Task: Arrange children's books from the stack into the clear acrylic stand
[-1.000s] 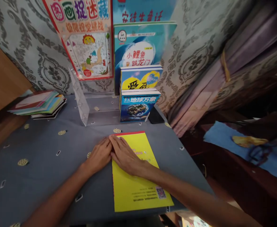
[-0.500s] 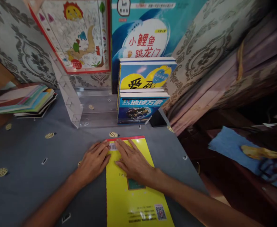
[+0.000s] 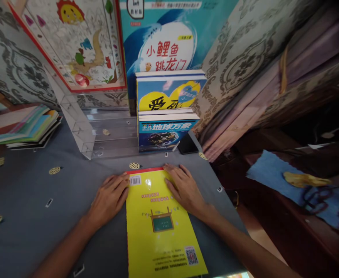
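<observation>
A yellow book (image 3: 146, 247) with a red top strip lies closed on the grey cloth, its barcode and printed chalkboard picture facing up and its text upside down to me. My left hand (image 3: 110, 197) rests at its upper left edge, fingers stretched out and fingertips touching the cover near the barcode. On the upper right edge lies my right hand (image 3: 186, 189), fingers extended and slightly apart, thumb over the cover. Neither hand is wrapped round anything.
Beyond the book stands a clear acrylic rack (image 3: 111, 144) holding several upright books, among them a blue Earth book (image 3: 166, 135). A black phone (image 3: 188, 146) lies beside it. Stacked books (image 3: 27, 125) sit at left; a blue cloth (image 3: 273, 173) lies right, past the table edge.
My right hand has slid right from the middle of the cover to its right edge, uncovering the chalkboard picture and pink text. My left hand stays at the left edge. The view has shifted slightly.
</observation>
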Demonstrator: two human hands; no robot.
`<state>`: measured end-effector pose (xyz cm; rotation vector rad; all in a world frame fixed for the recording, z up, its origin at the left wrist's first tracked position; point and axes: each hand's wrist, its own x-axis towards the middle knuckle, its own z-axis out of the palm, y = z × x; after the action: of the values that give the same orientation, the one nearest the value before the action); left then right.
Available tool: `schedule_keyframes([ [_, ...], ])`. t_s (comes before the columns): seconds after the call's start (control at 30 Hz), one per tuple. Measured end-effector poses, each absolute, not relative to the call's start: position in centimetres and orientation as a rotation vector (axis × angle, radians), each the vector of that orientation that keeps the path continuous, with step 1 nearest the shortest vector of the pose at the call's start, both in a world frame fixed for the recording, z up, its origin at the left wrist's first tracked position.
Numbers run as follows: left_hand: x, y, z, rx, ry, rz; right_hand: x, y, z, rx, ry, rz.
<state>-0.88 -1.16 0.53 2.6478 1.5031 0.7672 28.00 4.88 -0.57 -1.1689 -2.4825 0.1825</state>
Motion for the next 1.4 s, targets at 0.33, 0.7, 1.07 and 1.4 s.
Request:
schedule_keyframes([
  [0.33, -2.6, -0.7, 0.1, 2.239, 1.569, 0.799, 28.3, 5.3, -1.6, -1.152, -2.489, 0.198],
  [0.7, -3.1, -0.2, -0.3, 2.253, 1.46, 0.811, 18.7, -0.7, 0.7, -0.74, -2.764, 0.38],
  [1.07, -3.1, -0.1, -0.8, 2.404, 1.486, 0.763, 20.6, -0.2, -0.9, -1.126, -2.605, 0.192],
  [1.4, -3.0, -0.5, -0.7, 2.538, 1.502, 0.714, 26.7, 3.4, -1.4, -1.356, -2.372, 0.225],
])
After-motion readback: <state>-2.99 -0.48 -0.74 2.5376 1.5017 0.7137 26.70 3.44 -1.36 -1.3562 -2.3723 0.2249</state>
